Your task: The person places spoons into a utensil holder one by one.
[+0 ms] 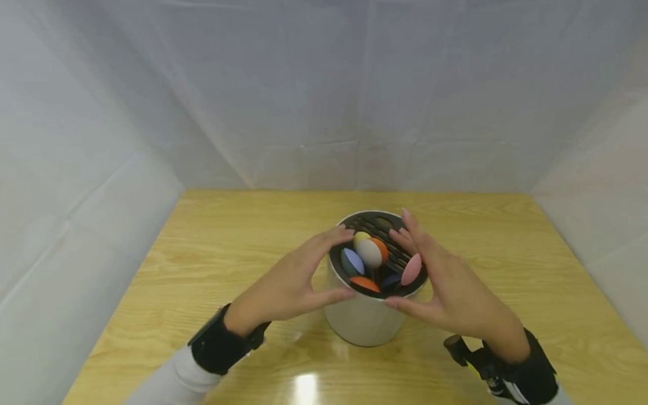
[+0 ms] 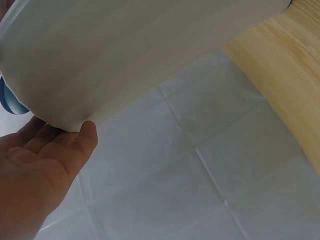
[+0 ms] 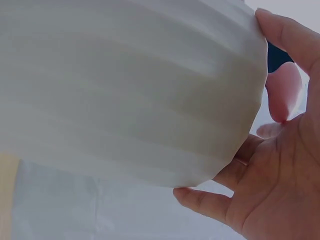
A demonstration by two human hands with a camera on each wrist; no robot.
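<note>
A white cylindrical container [image 1: 361,320] stands on the wooden table [image 1: 228,236]. Its black slotted top [image 1: 377,225] holds several coloured oval discs, among them a beige one [image 1: 368,253], a blue one [image 1: 353,260], an orange one [image 1: 364,283] and a pink one [image 1: 411,269]. My left hand [image 1: 296,278] grips the container from the left, thumb on the wall and fingers curled over the rim. My right hand [image 1: 450,287] grips it from the right in the same way. The left wrist view shows the wall [image 2: 125,50] against my left hand [image 2: 40,165]. The right wrist view shows my right hand [image 3: 280,185] around the wall [image 3: 125,90], beside the pink disc [image 3: 281,92].
White cloth walls [image 1: 324,101] enclose the table at the back and on both sides. Bare wood lies all around the container. Black wrist bands [image 1: 220,343] sit on both forearms.
</note>
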